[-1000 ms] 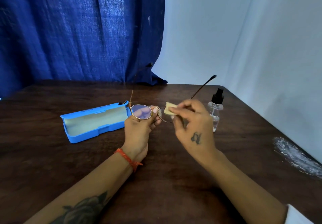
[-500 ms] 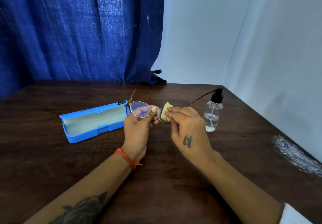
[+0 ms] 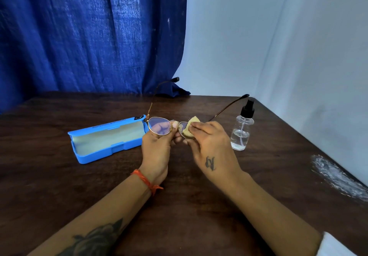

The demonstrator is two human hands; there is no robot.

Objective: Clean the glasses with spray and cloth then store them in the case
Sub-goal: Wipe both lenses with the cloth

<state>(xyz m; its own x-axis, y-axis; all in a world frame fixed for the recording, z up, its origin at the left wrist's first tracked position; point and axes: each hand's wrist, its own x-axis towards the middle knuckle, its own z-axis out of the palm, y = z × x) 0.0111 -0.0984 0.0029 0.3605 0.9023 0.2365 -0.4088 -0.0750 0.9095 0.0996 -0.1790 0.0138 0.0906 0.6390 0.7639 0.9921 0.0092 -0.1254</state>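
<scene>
Thin-rimmed glasses (image 3: 159, 125), temples unfolded and pointing away, are held above a dark wooden table (image 3: 59, 186). The bridge is pinched by the left hand (image 3: 157, 150); a folded yellowish cloth (image 3: 190, 129) is pressed against the right-side lens by the closed fingers of the right hand (image 3: 211, 146). An open blue case (image 3: 107, 139) lies left; a clear spray bottle (image 3: 242, 130) stands right.

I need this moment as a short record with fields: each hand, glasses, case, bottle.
left hand: grips the glasses by the bridge
right hand: presses the cloth on one lens
glasses: held above the table, temples unfolded
case: open, on the table, left of the hands
bottle: upright, right of the hands
</scene>
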